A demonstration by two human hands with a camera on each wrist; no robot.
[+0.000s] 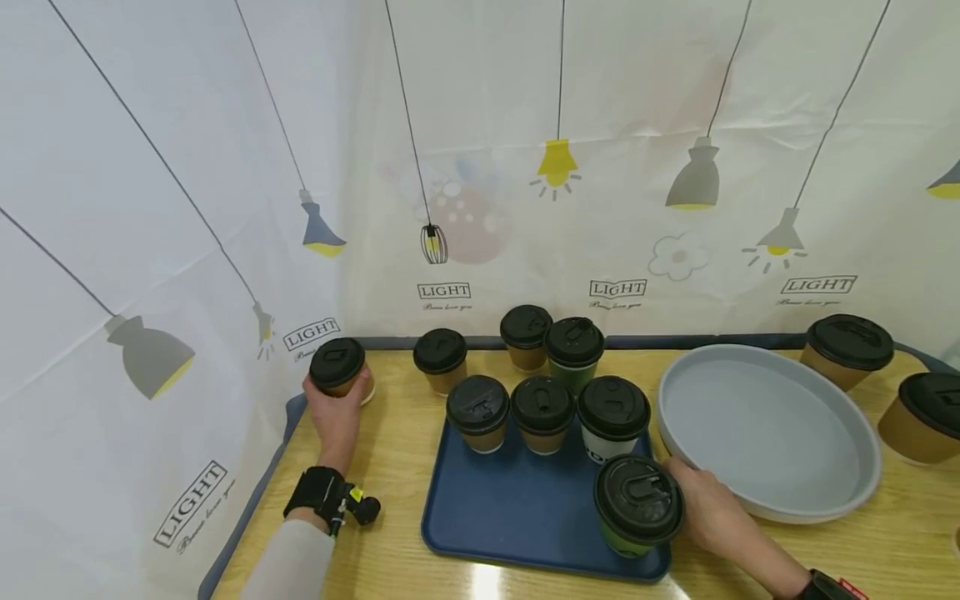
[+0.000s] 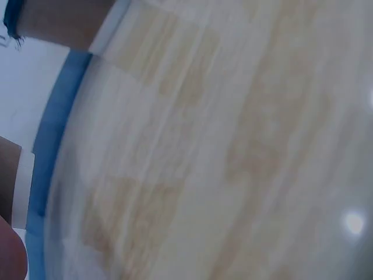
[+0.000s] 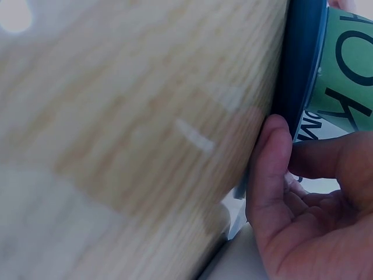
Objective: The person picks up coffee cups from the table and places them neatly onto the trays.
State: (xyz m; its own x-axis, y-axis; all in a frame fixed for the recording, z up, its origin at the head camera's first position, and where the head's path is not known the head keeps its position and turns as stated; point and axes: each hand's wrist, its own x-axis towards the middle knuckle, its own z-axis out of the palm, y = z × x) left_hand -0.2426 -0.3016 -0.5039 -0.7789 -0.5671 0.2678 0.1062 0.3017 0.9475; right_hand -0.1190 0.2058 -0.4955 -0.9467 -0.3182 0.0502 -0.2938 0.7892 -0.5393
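Observation:
My left hand point(image 1: 337, 412) grips a brown paper cup with a black lid point(image 1: 337, 362) at the table's back left, beside the wall. The left wrist view shows only a fingertip and part of a brown cup at its left side. On the blue tray point(image 1: 502, 517) stand two brown cups, a white cup point(image 1: 600, 442) and, at the front right corner, a green cup point(image 1: 626, 537), all black-lidded. My right hand point(image 1: 708, 508) pinches the tray's right edge, thumb above and a finger point(image 3: 271, 169) against its outer side.
Behind the tray stand a brown cup point(image 1: 441, 362), another brown cup point(image 1: 527, 354) and a green one point(image 1: 573, 371). A round grey tray point(image 1: 768, 429) lies right of my right hand. Two brown cups, one nearer point(image 1: 918, 425), stand beyond it. Printed sheeting point(image 1: 525, 208) lines the back and left.

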